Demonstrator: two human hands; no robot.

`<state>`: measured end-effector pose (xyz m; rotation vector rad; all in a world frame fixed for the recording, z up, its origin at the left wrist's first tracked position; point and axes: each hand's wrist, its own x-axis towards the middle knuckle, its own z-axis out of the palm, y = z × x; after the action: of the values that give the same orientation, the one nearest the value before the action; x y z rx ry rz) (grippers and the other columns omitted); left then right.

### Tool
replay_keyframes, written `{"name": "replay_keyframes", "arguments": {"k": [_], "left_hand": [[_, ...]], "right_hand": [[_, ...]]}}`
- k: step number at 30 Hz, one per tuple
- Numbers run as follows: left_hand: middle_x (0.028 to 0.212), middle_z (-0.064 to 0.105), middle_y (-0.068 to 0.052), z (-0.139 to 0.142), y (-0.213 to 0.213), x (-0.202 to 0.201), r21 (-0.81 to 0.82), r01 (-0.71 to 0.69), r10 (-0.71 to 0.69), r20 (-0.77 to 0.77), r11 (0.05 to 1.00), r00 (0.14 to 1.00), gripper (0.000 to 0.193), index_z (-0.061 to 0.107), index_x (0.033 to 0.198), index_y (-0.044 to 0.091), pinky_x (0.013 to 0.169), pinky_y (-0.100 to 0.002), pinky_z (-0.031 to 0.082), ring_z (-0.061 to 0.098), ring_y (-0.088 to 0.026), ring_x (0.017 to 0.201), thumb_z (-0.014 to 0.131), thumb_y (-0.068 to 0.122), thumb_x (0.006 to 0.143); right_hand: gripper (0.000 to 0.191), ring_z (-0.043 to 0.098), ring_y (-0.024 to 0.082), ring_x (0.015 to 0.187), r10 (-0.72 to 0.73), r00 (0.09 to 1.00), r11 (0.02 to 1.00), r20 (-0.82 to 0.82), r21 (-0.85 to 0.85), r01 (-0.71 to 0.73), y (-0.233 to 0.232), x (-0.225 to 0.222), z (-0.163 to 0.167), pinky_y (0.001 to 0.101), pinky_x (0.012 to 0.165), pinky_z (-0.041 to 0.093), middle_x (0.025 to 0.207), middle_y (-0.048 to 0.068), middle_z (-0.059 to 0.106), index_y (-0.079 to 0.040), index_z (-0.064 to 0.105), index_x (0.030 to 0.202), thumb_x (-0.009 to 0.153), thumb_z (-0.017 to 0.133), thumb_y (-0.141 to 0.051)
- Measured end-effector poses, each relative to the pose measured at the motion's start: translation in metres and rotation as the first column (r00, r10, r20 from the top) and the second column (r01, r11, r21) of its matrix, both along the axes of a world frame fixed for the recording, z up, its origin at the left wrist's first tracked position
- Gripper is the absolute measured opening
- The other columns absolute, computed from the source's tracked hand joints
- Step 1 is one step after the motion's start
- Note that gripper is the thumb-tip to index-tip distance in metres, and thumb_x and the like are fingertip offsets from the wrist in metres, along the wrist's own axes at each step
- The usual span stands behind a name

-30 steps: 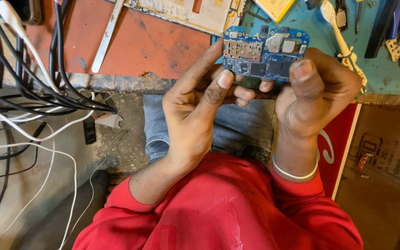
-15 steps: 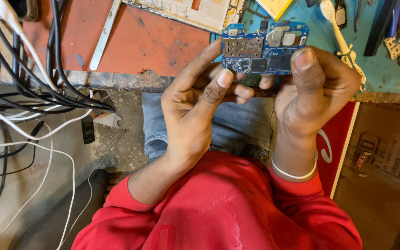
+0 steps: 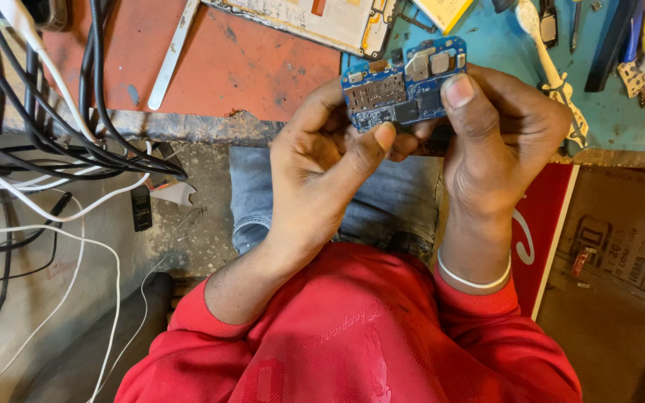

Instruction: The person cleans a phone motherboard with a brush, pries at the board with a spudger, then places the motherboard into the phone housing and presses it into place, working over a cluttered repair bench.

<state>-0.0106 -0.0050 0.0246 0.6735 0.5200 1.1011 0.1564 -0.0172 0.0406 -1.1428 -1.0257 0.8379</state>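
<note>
Worn and chipped, the workbench [image 3: 210, 67] shows a red-painted stretch on the left and a blue stretch on the right, with a concrete floor below it. Only the head view is on hand, looking down over a red top and blue jeans to both hands raised in front of the bench edge. Between them sits a small blue circuit board [image 3: 404, 82], the kind taken from a phone, held off the bench with its populated face up: metal shields and a card slot show on it. The left hand [image 3: 322, 172] is curled narrow, thumb tip pressed against the board's lower edge, fingers folded behind it. The right hand [image 3: 498, 142] is also closed on the board, thumb laid along its right side; a pale bangle [image 3: 475, 277] circles that wrist. As for progress, the board is already out of any housing and bare in the hands, while no tool is in either hand, so any work on it looks to be at the inspecting stage, as best I can judge. On the bench behind lie a phone frame [image 3: 315, 19] with its inside facing up, a white strip [image 3: 175, 56], and a white brush [image 3: 546, 63] beside assorted tools at the right. Black and white cables [image 3: 54, 127] hang over the bench's left end.
</note>
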Motion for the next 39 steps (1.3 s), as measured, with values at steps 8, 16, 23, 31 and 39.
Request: {"name": "replay_keyframes", "arguments": {"k": [8, 16, 23, 31, 39], "left_hand": [[0.109, 0.074, -0.012, -0.0001, 0.0052, 0.0012, -0.024, 0.040, -0.041, -0.051, 0.999, 0.998, 0.019, 0.062, 0.124, -0.008, 0.093, -0.031, 0.061, 0.072, -0.015, 0.097, 0.069, -0.001, 0.108], [0.101, 0.073, -0.009, -0.0028, 0.0041, 0.0073, -0.049, -0.005, 0.001, -0.089, 0.999, 0.996, 0.020, 0.064, 0.118, -0.006, 0.084, -0.030, 0.061, 0.070, -0.012, 0.088, 0.075, -0.002, 0.102], [0.105, 0.073, -0.008, -0.0025, 0.0058, 0.0063, -0.040, 0.009, -0.011, -0.064, 0.999, 0.998, 0.018, 0.065, 0.119, -0.006, 0.090, -0.031, 0.062, 0.071, -0.012, 0.092, 0.073, -0.004, 0.103], [0.100, 0.074, -0.008, -0.0033, 0.0068, 0.0038, -0.009, 0.035, -0.036, -0.113, 0.999, 0.993, 0.009, 0.067, 0.113, -0.004, 0.085, -0.028, 0.061, 0.071, -0.012, 0.089, 0.070, 0.001, 0.105], [0.097, 0.074, -0.008, -0.0065, 0.0058, 0.0020, 0.014, 0.041, -0.040, -0.077, 0.999, 0.996, 0.010, 0.069, 0.114, -0.004, 0.088, -0.029, 0.058, 0.069, -0.011, 0.089, 0.071, 0.004, 0.107]], "right_hand": [[0.028, 0.057, 0.012, 0.063, 0.008, 0.996, 1.000, 0.086, 0.000, -0.008, -0.0035, 0.0046, -0.0036, 0.0244, 0.057, 0.044, 0.080, 0.008, 0.065, 0.012, 0.072, 0.106, 0.109, 0.076, -0.016], [0.024, 0.051, 0.007, 0.062, 0.011, 0.983, 1.000, 0.185, 0.014, -0.014, -0.0055, 0.0079, -0.0064, 0.0211, 0.055, 0.037, 0.077, 0.005, 0.062, 0.009, 0.073, 0.107, 0.106, 0.076, -0.015], [0.023, 0.050, 0.008, 0.063, -0.010, 0.981, 1.000, 0.196, -0.003, 0.011, -0.0061, 0.0052, -0.0041, 0.0219, 0.057, 0.036, 0.077, 0.005, 0.062, 0.010, 0.074, 0.107, 0.107, 0.076, -0.013], [0.025, 0.056, 0.008, 0.068, 0.017, 0.985, 1.000, 0.171, -0.001, -0.017, -0.0043, 0.0023, -0.0021, 0.0222, 0.061, 0.042, 0.083, 0.006, 0.065, 0.010, 0.073, 0.106, 0.110, 0.076, -0.014], [0.024, 0.056, 0.008, 0.063, -0.008, 0.978, 1.000, 0.209, 0.000, 0.008, -0.0028, -0.0007, -0.0001, 0.0216, 0.057, 0.041, 0.079, 0.005, 0.063, 0.009, 0.074, 0.108, 0.109, 0.076, -0.015]]}}
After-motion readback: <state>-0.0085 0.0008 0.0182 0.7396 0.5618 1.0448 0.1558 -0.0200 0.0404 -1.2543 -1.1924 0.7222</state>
